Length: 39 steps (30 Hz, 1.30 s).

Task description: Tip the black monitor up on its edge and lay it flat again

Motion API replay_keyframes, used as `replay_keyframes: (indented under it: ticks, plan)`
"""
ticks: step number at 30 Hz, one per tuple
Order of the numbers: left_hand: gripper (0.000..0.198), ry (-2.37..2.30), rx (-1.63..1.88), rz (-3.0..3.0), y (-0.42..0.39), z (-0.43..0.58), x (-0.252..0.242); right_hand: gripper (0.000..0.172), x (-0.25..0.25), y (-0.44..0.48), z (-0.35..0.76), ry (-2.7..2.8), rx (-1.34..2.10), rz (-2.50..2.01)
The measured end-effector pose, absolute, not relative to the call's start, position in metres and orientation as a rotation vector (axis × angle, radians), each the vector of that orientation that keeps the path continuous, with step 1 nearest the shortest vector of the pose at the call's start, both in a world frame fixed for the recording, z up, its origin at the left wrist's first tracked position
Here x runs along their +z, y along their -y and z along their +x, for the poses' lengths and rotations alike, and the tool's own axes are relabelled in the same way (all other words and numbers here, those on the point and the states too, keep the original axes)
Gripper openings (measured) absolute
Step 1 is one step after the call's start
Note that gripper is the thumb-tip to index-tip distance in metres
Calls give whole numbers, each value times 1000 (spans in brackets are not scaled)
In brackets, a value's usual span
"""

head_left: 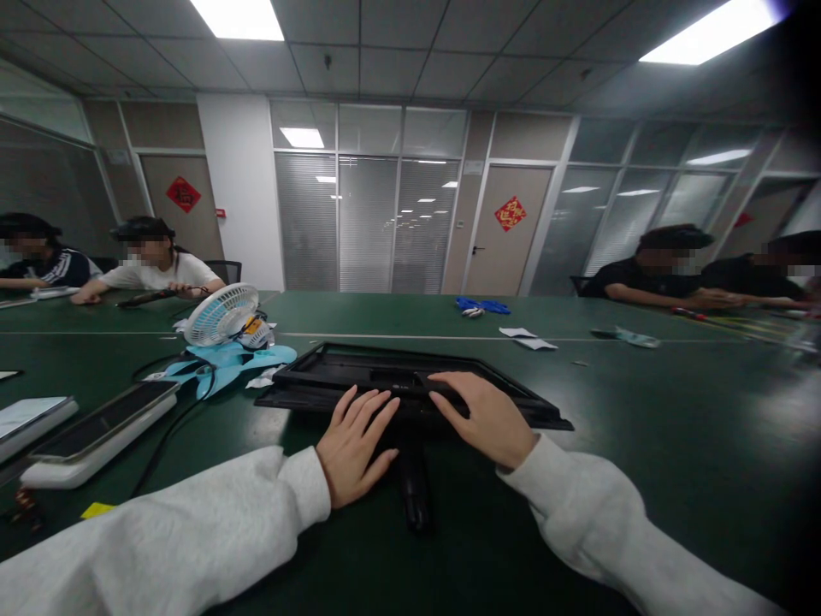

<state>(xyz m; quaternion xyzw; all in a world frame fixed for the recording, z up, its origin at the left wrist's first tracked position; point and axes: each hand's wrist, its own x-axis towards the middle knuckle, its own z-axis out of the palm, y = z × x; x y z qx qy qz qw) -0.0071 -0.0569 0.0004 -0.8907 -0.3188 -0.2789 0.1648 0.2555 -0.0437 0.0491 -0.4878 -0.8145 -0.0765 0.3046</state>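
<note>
A black rectangular frame (513,395), which looks like a monitor housing, lies tilted in front of me. Below its near edge a black post, like a stand (416,496), points toward me. My left hand (356,449) rests flat on the near edge, fingers spread and thumb apart. My right hand (484,415) is at the middle of the frame, with thumb and fingers around a thin black part near the rim; its outer fingers are partly hidden.
Left of the frame stand a blue and white fan (221,316) with a dark cable and white boxlike devices (96,458). Farther back lie a blue bundle (482,305), papers (527,339) and a pale blue item (636,338). Several people sit around the green table (673,445).
</note>
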Motion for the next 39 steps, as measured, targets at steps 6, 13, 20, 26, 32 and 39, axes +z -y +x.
replay_keyframes:
  ticks: [6,13,20,26,32,39]
  plan:
    - [62,905,-831,-2535,58,-3,2,42,40,36,265,2192,-415,-1437]
    - [62,975,-792,-2471,60,0,5,43,41,42,264,2153,-652,-1402]
    - [67,1030,-802,-2413,61,-3,8,39,45,45,257,2137,-674,-1366]
    - [69,994,-810,-2396,61,-5,7,35,46,48,254,2095,-716,-1366]
    - [69,975,-842,-2393,60,-6,5,35,46,48,255,2088,-774,-1342]
    - [70,978,-855,-2391,60,-6,3,36,46,46,259,2090,-822,-1278]
